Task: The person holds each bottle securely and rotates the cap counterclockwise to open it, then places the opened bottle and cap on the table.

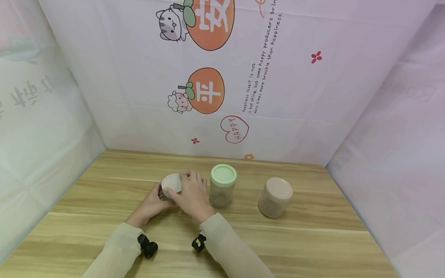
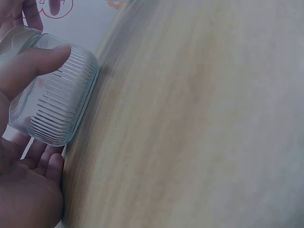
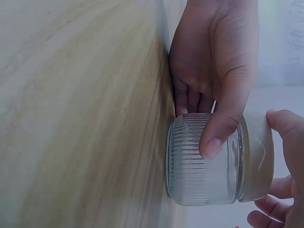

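Note:
A clear ribbed glass jar (image 3: 190,164) with an off-white lid (image 1: 170,182) stands upright on the wooden table, left of the middle. My left hand (image 1: 152,204) grips the jar's body low down, thumb across the ribs on the near side and fingers behind it, as the left wrist view shows. From above, my right hand (image 1: 193,193) holds the lid by its rim, thumb on the near side and fingers on the far side. The lid sits on the jar's mouth. Just right of my right hand is a green-lidded jar (image 1: 221,197).
Farther right stands a jar with a beige-pink lid (image 1: 275,199). The wooden table (image 1: 295,247) is bounded by a printed white cloth (image 1: 285,135) at the back and by pale cloth on both sides.

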A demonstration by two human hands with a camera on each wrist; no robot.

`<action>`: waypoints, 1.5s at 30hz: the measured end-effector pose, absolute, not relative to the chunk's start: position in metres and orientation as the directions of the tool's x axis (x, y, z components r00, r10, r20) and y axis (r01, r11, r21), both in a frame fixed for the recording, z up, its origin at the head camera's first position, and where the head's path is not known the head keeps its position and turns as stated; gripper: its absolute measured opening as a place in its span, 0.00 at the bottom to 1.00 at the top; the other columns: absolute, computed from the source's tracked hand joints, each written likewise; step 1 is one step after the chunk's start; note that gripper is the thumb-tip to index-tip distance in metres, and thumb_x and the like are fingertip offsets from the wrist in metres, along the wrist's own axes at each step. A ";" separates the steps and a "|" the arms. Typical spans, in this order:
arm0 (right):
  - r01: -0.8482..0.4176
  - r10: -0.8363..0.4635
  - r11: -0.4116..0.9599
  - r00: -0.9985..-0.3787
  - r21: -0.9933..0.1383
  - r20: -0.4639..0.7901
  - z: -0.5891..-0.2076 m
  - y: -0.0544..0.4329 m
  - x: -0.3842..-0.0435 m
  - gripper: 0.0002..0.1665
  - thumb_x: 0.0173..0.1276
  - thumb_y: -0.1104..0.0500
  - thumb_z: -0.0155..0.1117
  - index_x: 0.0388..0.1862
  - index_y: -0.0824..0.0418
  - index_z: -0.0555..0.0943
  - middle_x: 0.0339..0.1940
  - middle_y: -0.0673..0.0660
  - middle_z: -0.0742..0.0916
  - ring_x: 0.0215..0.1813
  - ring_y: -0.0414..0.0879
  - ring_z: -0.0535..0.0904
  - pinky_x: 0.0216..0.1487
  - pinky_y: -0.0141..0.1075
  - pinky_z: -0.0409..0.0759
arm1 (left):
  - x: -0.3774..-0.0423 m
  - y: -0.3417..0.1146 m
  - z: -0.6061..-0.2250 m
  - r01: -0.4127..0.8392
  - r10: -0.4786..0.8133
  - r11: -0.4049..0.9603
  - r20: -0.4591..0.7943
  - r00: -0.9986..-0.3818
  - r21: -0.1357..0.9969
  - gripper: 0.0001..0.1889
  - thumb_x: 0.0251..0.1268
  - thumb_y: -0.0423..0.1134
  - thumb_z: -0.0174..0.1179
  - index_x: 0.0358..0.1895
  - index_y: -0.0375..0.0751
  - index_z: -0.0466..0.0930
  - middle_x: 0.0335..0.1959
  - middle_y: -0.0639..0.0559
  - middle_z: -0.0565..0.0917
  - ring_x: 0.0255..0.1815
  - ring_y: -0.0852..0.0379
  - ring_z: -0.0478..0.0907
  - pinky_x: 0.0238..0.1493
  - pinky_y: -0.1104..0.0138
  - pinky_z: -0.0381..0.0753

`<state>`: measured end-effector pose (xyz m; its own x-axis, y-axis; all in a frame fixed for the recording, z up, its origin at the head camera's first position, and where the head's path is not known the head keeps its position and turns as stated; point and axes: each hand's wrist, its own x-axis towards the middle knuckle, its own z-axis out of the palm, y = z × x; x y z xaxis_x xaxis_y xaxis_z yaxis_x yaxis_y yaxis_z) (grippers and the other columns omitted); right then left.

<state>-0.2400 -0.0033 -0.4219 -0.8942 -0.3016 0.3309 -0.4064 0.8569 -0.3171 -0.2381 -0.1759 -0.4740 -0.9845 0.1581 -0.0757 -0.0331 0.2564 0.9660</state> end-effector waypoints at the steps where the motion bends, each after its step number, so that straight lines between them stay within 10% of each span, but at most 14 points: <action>1: -0.407 -0.305 0.859 -0.894 -0.311 0.329 -0.422 -0.003 -0.240 0.46 0.67 0.24 0.53 0.69 0.55 0.75 0.63 0.56 0.76 0.63 0.50 0.69 0.61 0.48 0.68 | -0.238 -0.176 -0.474 -0.031 0.160 0.257 -0.075 -0.984 0.966 0.51 0.55 0.43 0.76 0.76 0.38 0.50 0.73 0.36 0.60 0.75 0.36 0.54 0.72 0.41 0.57; 45: -0.534 -0.476 0.711 -0.844 -0.457 0.246 -0.425 0.007 -0.249 0.33 0.75 0.48 0.43 0.78 0.52 0.66 0.77 0.48 0.68 0.72 0.52 0.65 0.67 0.54 0.66 | -0.238 -0.177 -0.473 -0.024 0.169 0.244 -0.067 -0.983 0.970 0.55 0.54 0.46 0.77 0.77 0.37 0.47 0.74 0.36 0.58 0.76 0.36 0.54 0.73 0.42 0.53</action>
